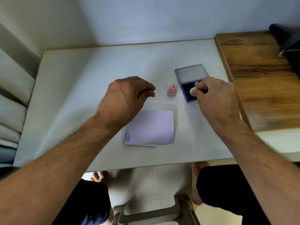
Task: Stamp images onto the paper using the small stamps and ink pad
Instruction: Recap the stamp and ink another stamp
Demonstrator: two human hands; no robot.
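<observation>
My right hand (pixel 214 96) pinches a small white round stamp (pixel 193 91), fingers curled around it, its pale end showing just left of my fingertips. Directly beneath that grip sits the open purple ink pad case (pixel 192 85); the stamp is over the dark pad in the near half, though I cannot tell whether it touches the ink. The case's clear lid lies folded back, beyond my knuckles. Just left of the grip, apart from the case, a small pink plastic stamp (pixel 172 90) with a flared base stands upright on the white table (pixel 73 95). Further left, my left hand (pixel 128 98) hovers above the table, fingers loosely curled inward, thumb near the fingertips, holding nothing that I can see. Nearer to me than the grip and to its left lies a pale lilac rectangular sheet of paper (pixel 154 127), flat, with a second sheet's edge peeking out under its near side. My left wrist overlaps its far left corner. A round blue stamped image (pixel 127 137) marks the paper's near left corner. To the right of my grip, a brown wooden surface (pixel 259 82) adjoins the table.
</observation>
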